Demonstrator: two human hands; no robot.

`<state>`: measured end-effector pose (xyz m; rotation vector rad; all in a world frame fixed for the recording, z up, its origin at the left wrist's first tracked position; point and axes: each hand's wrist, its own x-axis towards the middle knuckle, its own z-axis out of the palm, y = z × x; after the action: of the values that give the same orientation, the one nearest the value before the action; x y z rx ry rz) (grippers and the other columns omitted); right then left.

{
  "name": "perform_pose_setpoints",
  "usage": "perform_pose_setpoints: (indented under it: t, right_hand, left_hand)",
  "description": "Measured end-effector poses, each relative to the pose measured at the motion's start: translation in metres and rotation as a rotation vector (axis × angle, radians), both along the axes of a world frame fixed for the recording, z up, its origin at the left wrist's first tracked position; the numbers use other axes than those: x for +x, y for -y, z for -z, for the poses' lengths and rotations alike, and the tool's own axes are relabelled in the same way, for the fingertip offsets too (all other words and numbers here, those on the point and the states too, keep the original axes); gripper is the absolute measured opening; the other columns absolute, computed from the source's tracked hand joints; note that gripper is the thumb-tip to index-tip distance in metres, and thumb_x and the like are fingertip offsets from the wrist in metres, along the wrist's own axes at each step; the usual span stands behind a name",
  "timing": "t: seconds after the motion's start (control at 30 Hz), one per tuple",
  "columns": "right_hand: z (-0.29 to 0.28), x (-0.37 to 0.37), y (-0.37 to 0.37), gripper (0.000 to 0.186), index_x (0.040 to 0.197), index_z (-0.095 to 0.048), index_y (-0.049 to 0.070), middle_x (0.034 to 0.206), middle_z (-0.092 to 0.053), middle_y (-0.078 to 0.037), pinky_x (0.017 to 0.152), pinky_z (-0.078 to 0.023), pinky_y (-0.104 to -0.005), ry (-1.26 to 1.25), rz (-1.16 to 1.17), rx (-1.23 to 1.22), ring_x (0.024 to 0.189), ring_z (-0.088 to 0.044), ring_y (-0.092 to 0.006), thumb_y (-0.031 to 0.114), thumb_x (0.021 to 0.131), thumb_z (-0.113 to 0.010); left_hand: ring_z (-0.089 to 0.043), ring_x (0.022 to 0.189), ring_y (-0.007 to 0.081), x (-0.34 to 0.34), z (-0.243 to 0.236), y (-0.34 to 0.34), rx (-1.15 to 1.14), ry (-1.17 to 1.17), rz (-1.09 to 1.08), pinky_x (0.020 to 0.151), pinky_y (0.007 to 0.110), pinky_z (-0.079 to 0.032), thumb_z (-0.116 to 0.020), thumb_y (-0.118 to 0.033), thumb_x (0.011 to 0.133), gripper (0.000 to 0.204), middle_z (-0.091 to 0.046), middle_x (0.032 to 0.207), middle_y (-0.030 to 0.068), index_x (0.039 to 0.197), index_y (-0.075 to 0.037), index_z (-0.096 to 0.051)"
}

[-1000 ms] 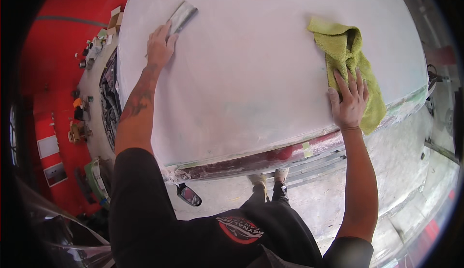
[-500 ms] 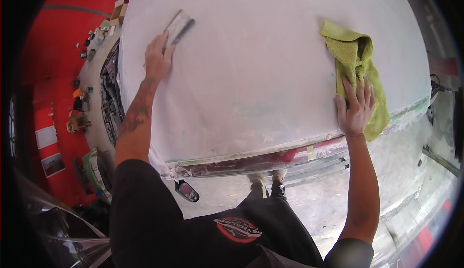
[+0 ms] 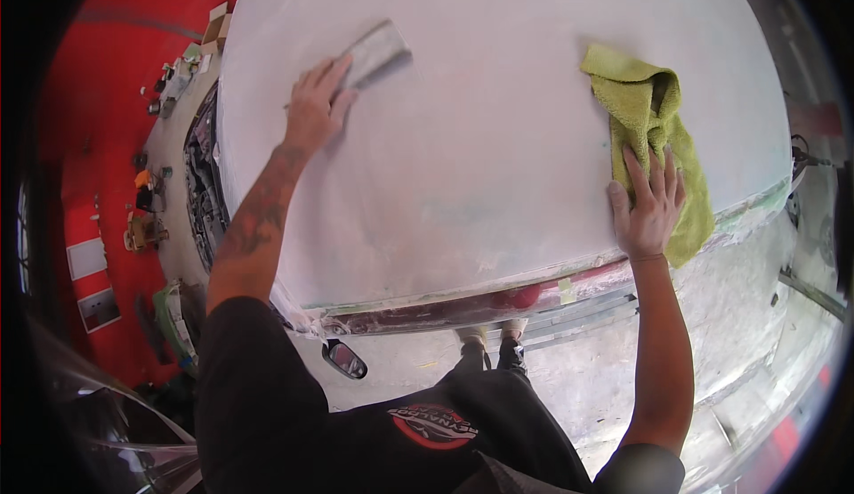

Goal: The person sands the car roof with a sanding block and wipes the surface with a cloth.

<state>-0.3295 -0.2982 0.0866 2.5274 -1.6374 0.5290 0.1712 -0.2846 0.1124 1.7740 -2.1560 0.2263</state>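
Toward the frame's upper left, my left hand [image 3: 316,109] grips a grey block [image 3: 378,53] on the pale panel [image 3: 489,138]; at centre right, my right hand [image 3: 648,214] lies spread on a green cloth [image 3: 630,93].

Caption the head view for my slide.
Left hand holds grey block on pale panel, right hand on green cloth.

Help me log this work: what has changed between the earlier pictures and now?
The left hand has moved rightward over the pale panel, carrying the flat grey block with it. Nothing was taken hold of or let go. The right hand still rests on the yellow-green cloth, at the panel's right side.
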Motion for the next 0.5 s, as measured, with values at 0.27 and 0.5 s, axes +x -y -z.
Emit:
perform_pose_setpoints:
  t: [0.27, 0.5]
  right_hand:
    - [-0.005, -0.011, 0.000, 0.049, 0.130, -0.062, 0.021, 0.137, -0.054, -0.008, 0.110, -0.027, -0.0555, -0.004, 0.021, 0.021, 0.137, -0.039, -0.0352, 0.044, 0.087, -0.062]
    - [-0.005, 0.005, 0.001, 0.046, 0.127, -0.065, 0.021, 0.139, -0.053, -0.007, 0.110, -0.027, -0.0555, 0.040, -0.013, 0.032, 0.137, -0.038, -0.0343, 0.043, 0.087, -0.062]
  left_hand:
    - [-0.052, 0.117, 0.0361, -0.107, 0.014, -0.005, 0.012, -0.039, -0.015, 0.101, 0.048, -0.040, -0.067, -0.019, 0.085, 0.052, -0.054, 0.131, 0.0164, 0.136, -0.012, -0.055]
    - [-0.054, 0.115, 0.0378, 0.008, -0.006, 0.118, -0.029, 0.020, -0.185, 0.100, 0.047, -0.041, -0.063, -0.027, 0.089, 0.046, -0.060, 0.123, 0.0169, 0.133, -0.013, -0.056]
